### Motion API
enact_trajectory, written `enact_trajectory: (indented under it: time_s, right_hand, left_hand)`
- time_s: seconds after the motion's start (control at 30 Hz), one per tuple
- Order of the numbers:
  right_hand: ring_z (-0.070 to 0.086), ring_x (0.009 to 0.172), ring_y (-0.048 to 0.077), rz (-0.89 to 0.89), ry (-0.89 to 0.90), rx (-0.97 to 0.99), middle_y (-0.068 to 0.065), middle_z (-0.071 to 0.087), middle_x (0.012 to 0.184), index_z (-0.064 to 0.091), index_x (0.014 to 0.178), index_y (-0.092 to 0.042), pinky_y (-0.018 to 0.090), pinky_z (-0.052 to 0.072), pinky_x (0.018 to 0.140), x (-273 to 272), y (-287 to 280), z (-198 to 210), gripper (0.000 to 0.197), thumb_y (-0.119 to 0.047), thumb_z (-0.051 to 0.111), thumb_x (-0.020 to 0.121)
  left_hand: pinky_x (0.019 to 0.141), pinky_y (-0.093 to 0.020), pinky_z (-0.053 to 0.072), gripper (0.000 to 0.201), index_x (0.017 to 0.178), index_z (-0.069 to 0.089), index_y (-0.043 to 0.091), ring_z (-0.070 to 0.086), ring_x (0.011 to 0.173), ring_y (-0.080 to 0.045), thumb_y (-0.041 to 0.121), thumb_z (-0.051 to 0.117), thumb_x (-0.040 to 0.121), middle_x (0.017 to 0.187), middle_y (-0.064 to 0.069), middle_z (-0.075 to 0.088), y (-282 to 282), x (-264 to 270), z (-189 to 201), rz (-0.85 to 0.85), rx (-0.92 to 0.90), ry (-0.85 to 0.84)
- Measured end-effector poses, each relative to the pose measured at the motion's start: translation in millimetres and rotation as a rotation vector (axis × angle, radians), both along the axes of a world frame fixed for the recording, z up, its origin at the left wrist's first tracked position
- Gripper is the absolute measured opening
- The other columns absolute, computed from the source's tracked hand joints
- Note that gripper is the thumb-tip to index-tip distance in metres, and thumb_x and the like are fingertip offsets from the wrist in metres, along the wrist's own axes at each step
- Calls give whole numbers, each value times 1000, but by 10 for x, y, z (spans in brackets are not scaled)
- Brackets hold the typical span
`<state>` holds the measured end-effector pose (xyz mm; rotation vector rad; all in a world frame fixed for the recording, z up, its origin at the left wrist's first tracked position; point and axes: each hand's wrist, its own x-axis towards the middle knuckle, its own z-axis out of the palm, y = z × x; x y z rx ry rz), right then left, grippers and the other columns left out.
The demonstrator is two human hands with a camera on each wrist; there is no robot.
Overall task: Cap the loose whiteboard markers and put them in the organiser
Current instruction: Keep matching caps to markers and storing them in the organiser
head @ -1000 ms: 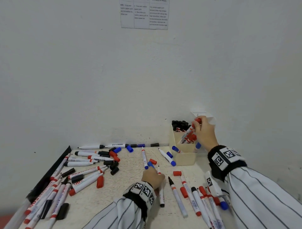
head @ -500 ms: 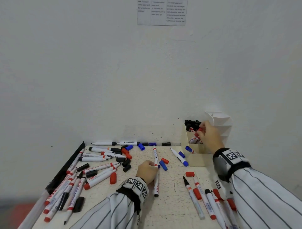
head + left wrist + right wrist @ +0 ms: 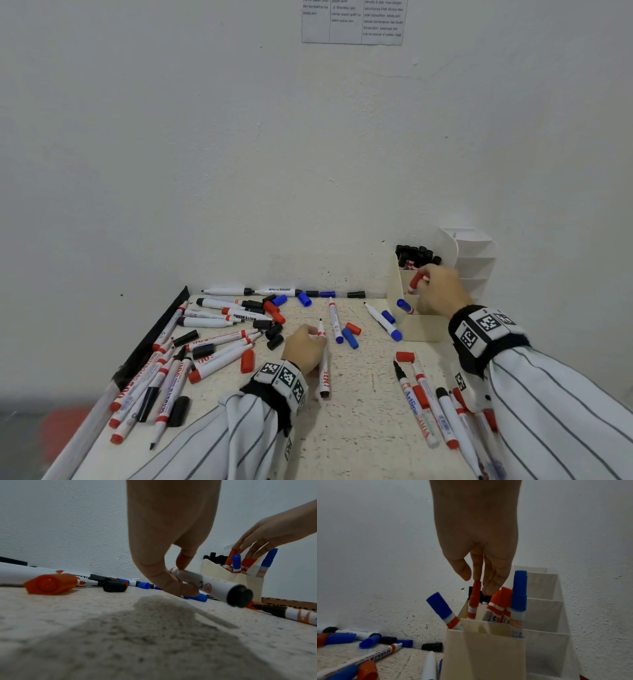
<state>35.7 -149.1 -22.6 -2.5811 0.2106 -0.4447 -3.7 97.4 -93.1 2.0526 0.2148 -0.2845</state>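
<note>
1. White wall (image 3: pixel 239 154) backs a speckled tabletop (image 3: pixel 359 411); cream organiser (image 3: pixel 423 329) sits at the far right against it.
2. Right hand (image 3: pixel 442 289): fingers relaxed over a red-capped marker (image 3: pixel 474 599) standing in the organiser; the right wrist view shows a fingertip touching the cap, no clamp.
3. Left hand (image 3: pixel 305 349) pinches an uncapped black marker (image 3: pixel 323 363); the left wrist view shows its rear end lifted off the table.
4. Loose markers and caps crowd the left edge (image 3: pixel 147 346); centre has room.
</note>
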Motion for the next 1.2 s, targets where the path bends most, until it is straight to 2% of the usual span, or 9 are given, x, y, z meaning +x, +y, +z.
enact_trajectory:
  time_s: [0.2,0.33,0.43,0.53,0.6,0.7,0.9,1.07,1.2]
  right_hand:
    - [53,103,26,20,-143,50,11,47,120,55,117,-4,36,45,93,-82,122,46,26,-9,47,92]
    - [50,89,13,176,-336,82,6,54,104,60,101,-5,22,40,79,-188,502,145,16,-5,47,90]
    - [50,89,10,361,-187,86,5,60,104,61,102,-9,14,37,73,-170,874,88,18,-6,47,92]
    - [51,111,14,546,167,31,5,56,126,58,121,-12,21,39,92,-148,1267,-77,30,-8,44,95]
    - [41,129,16,648,376,-57,3,44,143,48,134,-16,28,31,106,-155,1537,-208,39,-11,41,96]
    - [32,136,18,751,538,-162,2,33,150,32,145,-20,26,24,110,-206,1867,-378,49,-9,38,98]
    - [44,119,20,644,529,-165,-2,37,136,45,135,-32,30,37,99,-234,2093,-612,51,-9,43,90]
    - [54,107,19,590,605,-268,4,50,124,58,113,-18,25,45,91,-178,2022,-581,27,-14,61,87]
    - [55,96,14,563,528,-103,3,59,112,58,111,-17,23,44,85,-196,1963,-555,20,-24,54,92]
  left_hand:
    - [91,-31,48,33,121,52,10,57,101,-20,29,41,97,118,-9,58,36,-31,-39,12,76,-2]
    - [92,-31,39,39,118,53,0,52,108,-25,26,31,99,117,-15,56,131,-88,-45,38,161,-10]
    - [88,-29,37,38,116,54,0,51,113,-27,24,30,100,119,-16,57,264,-148,-28,88,199,-29]
    - [92,-31,43,33,96,59,5,55,100,-26,23,32,100,97,-10,62,465,-208,-28,146,229,-72]
    - [89,-33,44,32,98,58,2,57,97,-26,22,34,99,99,-13,62,633,-233,-43,183,200,-77]
    - [87,-34,45,29,102,56,1,57,96,-27,22,36,98,102,-16,62,863,-251,-72,198,157,-71]
    - [89,-32,46,29,111,55,6,58,102,-24,26,37,98,108,-12,61,1134,-321,-36,216,148,-70]
    - [87,-38,50,13,94,50,17,54,82,-23,27,43,96,86,-3,56,1120,-365,-43,250,33,-65]
    - [86,-34,48,21,108,55,15,57,89,-22,27,47,93,98,-4,60,1061,-374,-68,173,78,-103]
